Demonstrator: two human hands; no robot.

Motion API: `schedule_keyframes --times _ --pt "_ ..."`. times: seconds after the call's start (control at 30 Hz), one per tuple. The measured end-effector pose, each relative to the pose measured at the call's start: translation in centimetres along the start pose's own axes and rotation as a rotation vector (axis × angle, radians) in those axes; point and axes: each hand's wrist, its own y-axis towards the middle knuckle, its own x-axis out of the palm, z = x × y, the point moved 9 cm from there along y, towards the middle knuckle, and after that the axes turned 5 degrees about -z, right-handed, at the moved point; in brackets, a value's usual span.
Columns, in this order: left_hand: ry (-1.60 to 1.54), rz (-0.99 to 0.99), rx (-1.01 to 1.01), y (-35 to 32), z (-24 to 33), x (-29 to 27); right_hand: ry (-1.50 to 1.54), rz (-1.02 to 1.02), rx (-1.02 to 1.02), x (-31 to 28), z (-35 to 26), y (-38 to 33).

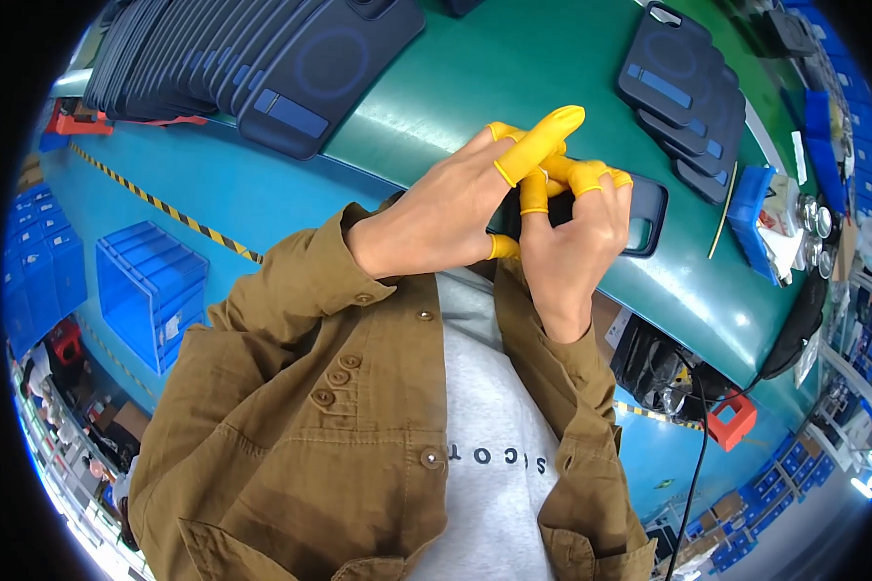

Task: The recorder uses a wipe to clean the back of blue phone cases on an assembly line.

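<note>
The left hand (446,208) is sitting near the middle of the frame, with one finger pointing up and to the right and its thumb staying apart below. The right hand (586,242) is sitting just beside it, with its fingers curling in close to the left fingers. Both hands are wearing yellow finger covers (543,147). Each hand is looking half curled, but the fingers are hiding the space between them, so I cannot tell if either one is holding anything.

A dark blue phone case (652,205) is poking out from behind the right hand, right of the middle. I cannot tell if it is lying flat on the green table (407,116).

A long row of cases (315,73) is leaning over at the upper left. A smaller fan of cases (673,63) is lying at the upper right. Near it, a blue bin (749,213) is holding small things.

A big blue crate (131,281) is sitting on the floor at the left. The person is wearing a brown jacket (291,436) over a gray shirt (489,387).
</note>
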Motion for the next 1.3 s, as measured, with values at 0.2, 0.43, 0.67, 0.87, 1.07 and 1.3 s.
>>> schedule_keyframes --times 0.2,0.43,0.67,0.87,1.07,1.3 --pt "-0.010 -0.009 -0.031 -0.2 -0.2 0.0 0.158 -0.406 -0.242 -0.3 0.0 1.2" --pt "-0.007 -0.002 0.010 -0.1 0.1 -0.1 0.143 -0.638 -0.338 -1.7 1.0 0.7" --pt "0.005 -0.050 -0.059 0.0 0.0 0.1 -0.122 -0.272 -0.032 -8.0 7.6 -0.5" --pt "0.021 -0.035 -0.050 0.1 0.2 -0.2 -0.128 -0.050 0.073 -8.2 7.2 -2.1" --pt "0.041 -0.038 -0.069 0.1 0.0 -0.1 -0.138 -0.068 0.003 -6.0 6.0 -2.0" --pt "0.056 -0.039 -0.050 0.2 0.1 0.1 0.049 0.044 -0.033 -2.5 1.4 -2.7"
